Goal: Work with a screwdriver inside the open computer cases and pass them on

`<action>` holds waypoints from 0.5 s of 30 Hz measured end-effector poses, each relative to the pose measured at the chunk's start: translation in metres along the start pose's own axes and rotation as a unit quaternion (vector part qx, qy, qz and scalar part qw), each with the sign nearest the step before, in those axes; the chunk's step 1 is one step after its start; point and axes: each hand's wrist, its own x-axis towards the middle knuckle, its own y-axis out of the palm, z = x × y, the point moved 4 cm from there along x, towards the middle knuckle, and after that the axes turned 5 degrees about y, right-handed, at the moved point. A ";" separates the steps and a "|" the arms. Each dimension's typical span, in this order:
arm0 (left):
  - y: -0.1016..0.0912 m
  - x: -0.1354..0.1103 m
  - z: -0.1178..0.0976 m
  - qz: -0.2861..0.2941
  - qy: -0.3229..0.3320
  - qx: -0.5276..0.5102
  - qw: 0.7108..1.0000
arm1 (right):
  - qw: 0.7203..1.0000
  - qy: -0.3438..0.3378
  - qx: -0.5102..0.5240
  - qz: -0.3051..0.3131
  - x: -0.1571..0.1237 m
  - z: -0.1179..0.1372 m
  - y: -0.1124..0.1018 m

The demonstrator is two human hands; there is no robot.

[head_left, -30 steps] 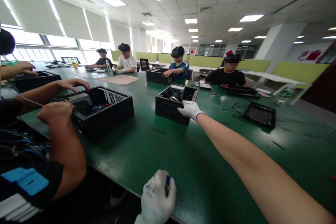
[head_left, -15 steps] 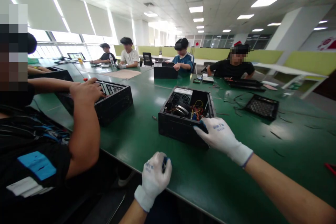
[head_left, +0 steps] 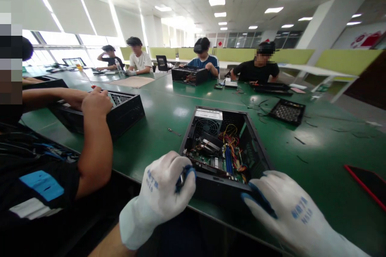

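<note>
An open black computer case [head_left: 220, 186] lies in front of me at the table's near edge. Inside it show a power supply [head_left: 208, 115] with a fan grille, red and yellow wires [head_left: 230, 136], a green circuit board and blue slots [head_left: 229, 160]. My right hand [head_left: 286, 207], in a white glove with blue palm, grips the case's near right corner, thumb on the front wall. Beside the near left corner, my left hand [head_left: 163, 186], gloved alike, is closed around a small dark, partly shiny thing mostly hidden by the fingers.
On the left, a co-worker's arm [head_left: 96, 148] reaches into another black case [head_left: 129, 114]. Further off, several people sit around the green table [head_left: 157, 106]. A black perforated panel [head_left: 288, 111] and cable scraps lie to the right, with a red-edged dark object [head_left: 366, 184] nearer.
The case has come closer to me with my right hand on it. My left hand has risen to its near left corner, still closed. Across the table, a co-worker's case has been turned.
</note>
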 end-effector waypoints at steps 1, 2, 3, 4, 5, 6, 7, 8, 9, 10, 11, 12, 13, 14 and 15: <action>0.002 0.007 -0.006 0.040 0.014 0.015 0.999 | 1.000 -0.002 0.004 -0.010 -0.004 0.004 -0.003; 0.006 0.012 -0.011 0.081 0.029 0.029 0.996 | 1.000 -0.004 0.006 -0.023 -0.007 0.007 -0.006; 0.011 0.014 -0.015 0.117 0.044 0.044 0.991 | 0.999 -0.005 0.006 -0.035 -0.010 0.010 -0.010; 0.015 0.014 -0.019 0.149 0.058 0.059 0.985 | 0.999 -0.006 0.005 -0.045 -0.013 0.013 -0.013; 0.019 0.012 -0.022 0.171 0.069 0.073 0.980 | 0.998 -0.008 0.003 -0.055 -0.016 0.016 -0.016; 0.022 0.008 -0.025 0.187 0.077 0.084 0.976 | 0.998 -0.009 0.001 -0.062 -0.019 0.018 -0.019; 0.023 0.005 -0.027 0.195 0.083 0.090 0.973 | 0.998 -0.010 0.001 -0.070 -0.022 0.020 -0.022; 0.023 0.001 -0.030 0.198 0.085 0.092 0.972 | 0.997 -0.011 0.001 -0.075 -0.026 0.023 -0.025; 0.021 -0.003 -0.032 0.198 0.087 0.090 0.972 | 0.997 -0.013 0.004 -0.080 -0.029 0.025 -0.028; 0.019 -0.006 -0.035 0.196 0.091 0.088 0.972 | 0.996 -0.014 0.009 -0.083 -0.033 0.026 -0.030; 0.017 -0.009 -0.039 0.192 0.095 0.086 0.973 | 0.996 -0.014 0.015 -0.081 -0.036 0.028 -0.031; 0.014 -0.011 -0.043 0.186 0.099 0.087 0.974 | 0.996 -0.020 0.024 -0.079 -0.040 0.029 -0.031; 0.012 -0.014 -0.047 0.182 0.101 0.090 0.974 | 0.996 -0.030 0.034 -0.074 -0.045 0.029 -0.031; 0.010 -0.017 -0.050 0.181 0.100 0.096 0.974 | 0.996 -0.038 0.043 -0.065 -0.049 0.029 -0.029; 0.009 -0.020 -0.054 0.184 0.097 0.104 0.973 | 0.996 -0.045 0.048 -0.054 -0.054 0.028 -0.027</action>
